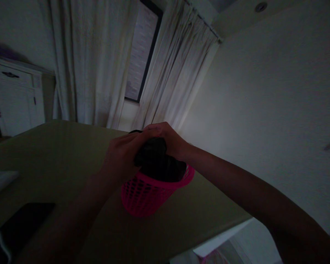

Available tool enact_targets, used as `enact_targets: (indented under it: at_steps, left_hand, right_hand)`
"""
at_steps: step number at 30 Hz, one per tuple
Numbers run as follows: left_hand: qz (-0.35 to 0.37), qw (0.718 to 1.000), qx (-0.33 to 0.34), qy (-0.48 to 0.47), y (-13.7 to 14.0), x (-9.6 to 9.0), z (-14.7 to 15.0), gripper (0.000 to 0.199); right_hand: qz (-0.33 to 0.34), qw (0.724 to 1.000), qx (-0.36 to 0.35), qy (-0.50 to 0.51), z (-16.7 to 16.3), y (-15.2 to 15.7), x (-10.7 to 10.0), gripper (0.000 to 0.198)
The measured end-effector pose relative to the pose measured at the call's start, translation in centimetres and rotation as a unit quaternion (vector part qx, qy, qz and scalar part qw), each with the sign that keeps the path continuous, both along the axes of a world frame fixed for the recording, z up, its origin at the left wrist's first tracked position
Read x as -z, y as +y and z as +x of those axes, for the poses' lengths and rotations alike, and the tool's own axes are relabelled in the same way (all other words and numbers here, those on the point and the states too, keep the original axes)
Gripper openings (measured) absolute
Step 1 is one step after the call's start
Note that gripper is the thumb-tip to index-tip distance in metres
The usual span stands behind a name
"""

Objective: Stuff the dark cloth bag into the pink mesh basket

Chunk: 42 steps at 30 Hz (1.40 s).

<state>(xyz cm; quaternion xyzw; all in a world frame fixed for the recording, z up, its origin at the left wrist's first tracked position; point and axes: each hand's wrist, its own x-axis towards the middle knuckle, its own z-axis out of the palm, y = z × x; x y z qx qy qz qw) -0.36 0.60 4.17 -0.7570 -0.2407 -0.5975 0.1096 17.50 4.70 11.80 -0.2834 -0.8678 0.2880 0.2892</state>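
Observation:
A pink perforated plastic basket (143, 196) stands on a flat olive-green surface (57, 154). A dark bundle of cloth (158, 163) fills its mouth and bulges above the rim. My left hand (121, 157) grips the bundle from the left side. My right hand (167, 139) presses on it from the top and the far side, fingers curled over it. Both forearms reach in from the bottom of the view. The room is dim and details of the cloth are hard to make out.
White curtains (99, 62) hang around a dark window (143, 51) behind the surface. A white cabinet (13, 99) stands at the left. A flat black object (22, 223) lies on the surface at the lower left. A plain wall (277, 110) is on the right.

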Motion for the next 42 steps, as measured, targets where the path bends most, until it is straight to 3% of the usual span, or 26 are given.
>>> enact_targets:
  at_steps: [3, 7, 10, 12, 16, 20, 24, 26, 28, 32, 35, 38, 40, 42]
  left_hand:
    - [-0.055, 0.998, -0.017, -0.028, -0.1, -0.4, -0.4, 0.042]
    - [-0.065, 0.996, -0.033, -0.043, 0.0, -1.0, -0.7, 0.034]
    - [-0.068, 0.995, -0.034, -0.063, 0.3, -0.9, -0.7, 0.032]
    - [-0.071, 0.994, -0.022, -0.082, 0.6, -0.8, -0.7, 0.028]
    - [-0.085, 0.993, 0.021, -0.082, 0.9, -0.6, -0.6, 0.022]
    - [-0.128, 0.989, 0.017, -0.064, 0.3, -0.8, -0.6, 0.026]
    - [-0.158, 0.983, -0.030, -0.088, 0.0, -0.9, -0.7, 0.033]
    - [-0.167, 0.979, -0.056, -0.101, 0.1, -0.8, -0.7, 0.031]
    - [-0.179, 0.974, -0.063, -0.124, 0.1, -0.7, -0.6, 0.027]
    - [-0.202, 0.960, 0.027, -0.192, 0.1, -1.1, 0.3, 0.023]
    - [-0.251, 0.933, 0.117, -0.231, 0.6, -1.3, 0.4, 0.027]
    - [-0.305, 0.911, 0.138, -0.241, 2.6, -0.9, -1.4, 0.033]
    - [-0.307, 0.920, 0.075, -0.230, 4.6, -0.2, -3.4, 0.031]
    - [-0.315, 0.925, -0.039, -0.207, 6.6, 0.9, -5.1, 0.026]
  right_hand:
    - [-0.094, 0.995, 0.010, -0.021, 0.5, -0.2, 0.6, 0.018]
    - [-0.227, 0.973, 0.017, 0.029, 1.2, -0.7, 1.4, 0.027]
    - [-0.281, 0.955, 0.002, 0.096, 1.6, -1.6, 1.0, 0.033]
    - [-0.287, 0.955, -0.021, 0.074, 1.7, -2.4, 0.4, 0.035]
    - [-0.224, 0.973, -0.048, -0.024, 1.5, -3.2, 0.0, 0.048]
    - [-0.148, 0.988, -0.048, -0.024, 0.9, -3.2, 0.8, 0.047]
    - [-0.029, 0.998, 0.039, -0.038, 0.7, -3.9, 1.0, 0.048]
    - [0.066, 0.992, 0.104, -0.033, 0.7, -4.4, 0.8, 0.052]
    - [0.167, 0.978, 0.126, -0.022, 0.8, -4.9, 0.7, 0.052]
    - [0.301, 0.948, 0.101, -0.032, 1.1, -5.1, 0.3, 0.030]
    - [0.324, 0.940, 0.105, -0.023, 1.7, -5.0, -0.3, 0.027]
    - [0.277, 0.960, 0.033, -0.033, 3.4, -4.7, -1.1, 0.025]
    - [0.213, 0.973, -0.039, -0.078, 5.6, -4.5, -1.4, 0.021]
    - [0.155, 0.977, -0.067, -0.129, 8.4, -4.3, -1.4, 0.019]
